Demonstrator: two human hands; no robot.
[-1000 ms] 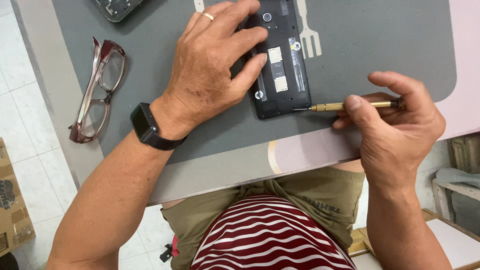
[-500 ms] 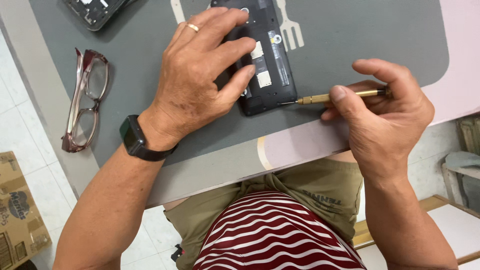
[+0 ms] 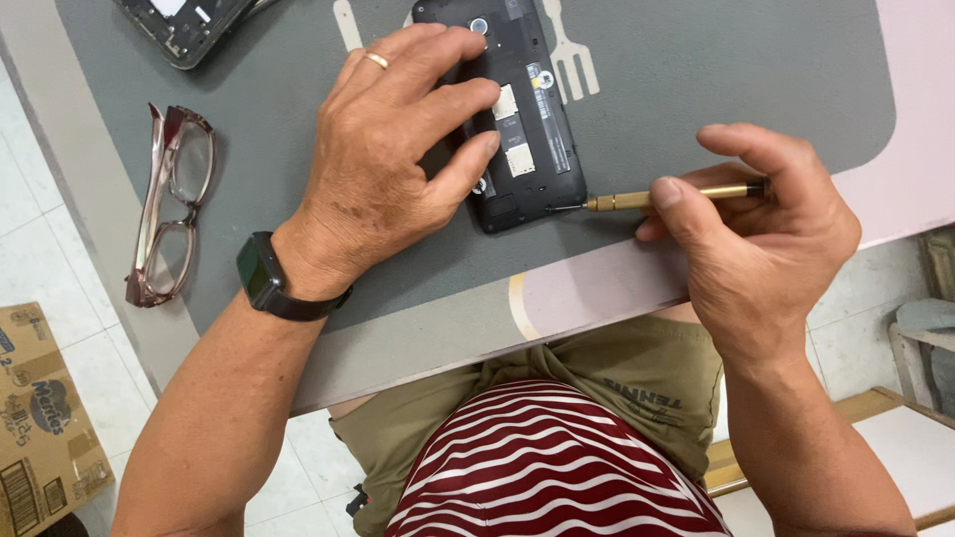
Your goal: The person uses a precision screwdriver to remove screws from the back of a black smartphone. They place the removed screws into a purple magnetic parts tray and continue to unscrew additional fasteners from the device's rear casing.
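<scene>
Brass screwdriver (image 3: 667, 198) pinched in right hand (image 3: 766, 239), left hand (image 3: 388, 179) pressing black phone (image 3: 527, 109), glasses (image 3: 169, 204) aside

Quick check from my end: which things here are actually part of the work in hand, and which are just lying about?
In use:
left hand, pressing down the phone
opened black phone
brass screwdriver, tip at the phone's lower corner
right hand, holding the screwdriver

Lying about:
glasses
second opened device
cardboard box on the floor
</scene>
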